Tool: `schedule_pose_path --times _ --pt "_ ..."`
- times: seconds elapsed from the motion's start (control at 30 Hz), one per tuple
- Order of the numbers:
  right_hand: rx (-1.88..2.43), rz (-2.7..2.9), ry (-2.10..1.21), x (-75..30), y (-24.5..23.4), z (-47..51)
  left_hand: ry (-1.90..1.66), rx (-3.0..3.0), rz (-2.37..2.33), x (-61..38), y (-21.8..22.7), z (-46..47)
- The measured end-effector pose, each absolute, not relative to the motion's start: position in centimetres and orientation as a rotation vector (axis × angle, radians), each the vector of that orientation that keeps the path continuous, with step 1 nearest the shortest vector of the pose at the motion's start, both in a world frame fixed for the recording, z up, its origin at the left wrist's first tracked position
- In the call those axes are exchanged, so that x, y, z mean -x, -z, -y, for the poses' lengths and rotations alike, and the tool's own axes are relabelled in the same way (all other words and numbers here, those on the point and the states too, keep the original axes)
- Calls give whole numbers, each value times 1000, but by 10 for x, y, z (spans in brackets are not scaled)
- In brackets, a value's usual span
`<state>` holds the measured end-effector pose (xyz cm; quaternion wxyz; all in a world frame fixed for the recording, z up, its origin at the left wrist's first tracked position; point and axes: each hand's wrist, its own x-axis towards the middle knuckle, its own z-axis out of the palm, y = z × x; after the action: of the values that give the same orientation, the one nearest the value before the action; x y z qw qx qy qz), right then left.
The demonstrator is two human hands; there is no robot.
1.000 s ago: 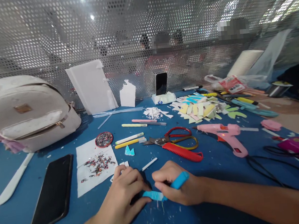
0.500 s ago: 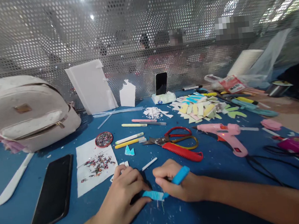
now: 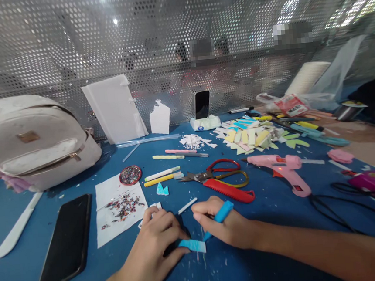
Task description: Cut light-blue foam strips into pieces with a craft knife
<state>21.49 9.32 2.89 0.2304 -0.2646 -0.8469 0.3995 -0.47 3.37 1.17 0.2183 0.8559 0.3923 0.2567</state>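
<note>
My left hand (image 3: 153, 244) presses a small light-blue foam strip (image 3: 192, 245) down on the blue table (image 3: 272, 203), fingers curled over its left end. My right hand (image 3: 221, 227) is closed round a blue craft knife (image 3: 218, 218), whose tip meets the strip's right part. Thin white shavings lie on the table just below the strip.
Around lie red-handled scissors (image 3: 225, 178), a pink glue gun (image 3: 283, 169), a black phone (image 3: 66, 240), a white sheet with coloured bits (image 3: 116, 208), a small red dish (image 3: 130, 174), pastel sticks (image 3: 162, 176), a heap of foam pieces (image 3: 252, 135), a white backpack (image 3: 33, 138) and black cables (image 3: 341, 214).
My right hand has drawn the knife up and away from me, so its handle stands steeper and more of the strip's right end shows. The left hand stays put.
</note>
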Motion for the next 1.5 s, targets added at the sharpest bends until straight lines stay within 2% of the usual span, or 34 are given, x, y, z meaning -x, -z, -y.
schedule_pose_path --times 0.13,0.27,0.4,0.53,0.7,0.83,0.97,1.1,1.23,1.4,1.5 --pt "597 2405 -1174 -215 -28 -93 -709 -2373 -1084 5 -12 -33" --pt "743 2341 -1068 -215 -28 -93 -713 -2368 -1098 5 -12 -32" --pt "584 2397 -1149 -215 -30 -93 -703 -2384 -1072 5 -12 -33" --pt "743 2334 -1070 -214 -32 -93 -711 -2387 -1081 5 -12 -33" --pt "627 2399 -1158 -215 -29 -94 -711 -2383 -1081 4 -13 -33" --pt "767 2345 -1085 -217 -27 -93 -701 -2386 -1076 5 -11 -34" --pt "589 2407 -1186 -216 -29 -92 -693 -2390 -1059 7 -11 -35" --pt "733 2356 -1120 -215 -32 -93 -689 -2391 -1063 7 -11 -34" --pt "608 2385 -1172 -215 -31 -93 -691 -2392 -1063 7 -11 -34" --pt "736 2353 -1094 -215 -31 -93 -695 -2389 -1072 7 -11 -35" --pt "635 2394 -1154 -216 -31 -93 -695 -2389 -1068 7 -11 -36"
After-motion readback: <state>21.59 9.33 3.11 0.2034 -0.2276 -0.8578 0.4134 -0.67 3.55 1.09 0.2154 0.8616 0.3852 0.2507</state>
